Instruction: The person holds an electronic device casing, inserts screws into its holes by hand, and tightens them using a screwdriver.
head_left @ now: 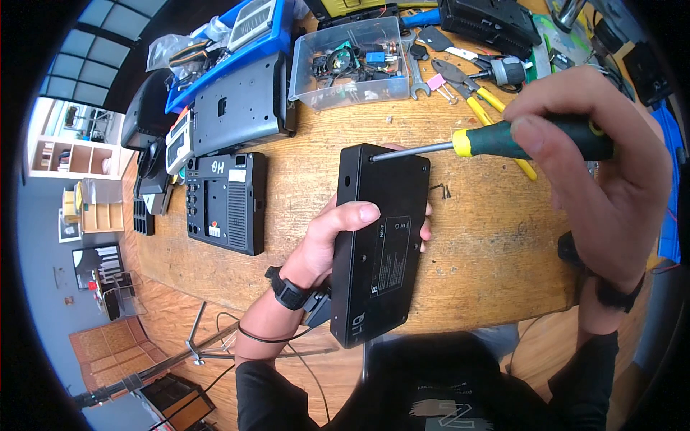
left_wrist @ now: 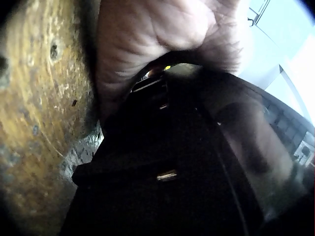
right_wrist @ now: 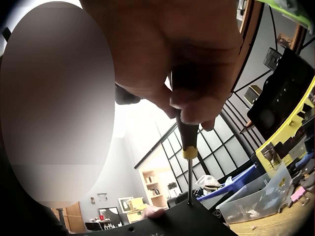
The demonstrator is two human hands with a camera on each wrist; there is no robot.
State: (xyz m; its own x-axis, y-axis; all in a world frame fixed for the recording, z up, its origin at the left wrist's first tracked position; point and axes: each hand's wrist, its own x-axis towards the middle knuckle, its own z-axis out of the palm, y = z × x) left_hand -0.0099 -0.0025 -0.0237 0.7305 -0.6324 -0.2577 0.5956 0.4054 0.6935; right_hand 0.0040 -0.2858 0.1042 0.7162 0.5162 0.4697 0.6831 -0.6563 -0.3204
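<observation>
A flat black device (head_left: 381, 251) with a printed label is held up over the wooden table by the left hand (head_left: 327, 233), thumb across its edge and fingertips showing at the far side. The right hand (head_left: 600, 158) grips the dark green handle of a screwdriver (head_left: 496, 142); its shaft meets the hole at the device's upper corner. In the right wrist view the right hand (right_wrist: 182, 64) is above the screwdriver (right_wrist: 190, 172), its tip on the device (right_wrist: 189, 221). The left wrist view shows the left palm (left_wrist: 167, 34) against the dark device (left_wrist: 133, 196).
Small screws (head_left: 444, 192) lie right of the device. A second black unit (head_left: 226, 203) and a larger black panel (head_left: 241, 104) are at the left. Behind stand a clear parts box (head_left: 352, 93) and a blue bin (head_left: 269, 43). Yellow-handled pliers (head_left: 478, 111) and a wrench (head_left: 417, 72) lie nearby.
</observation>
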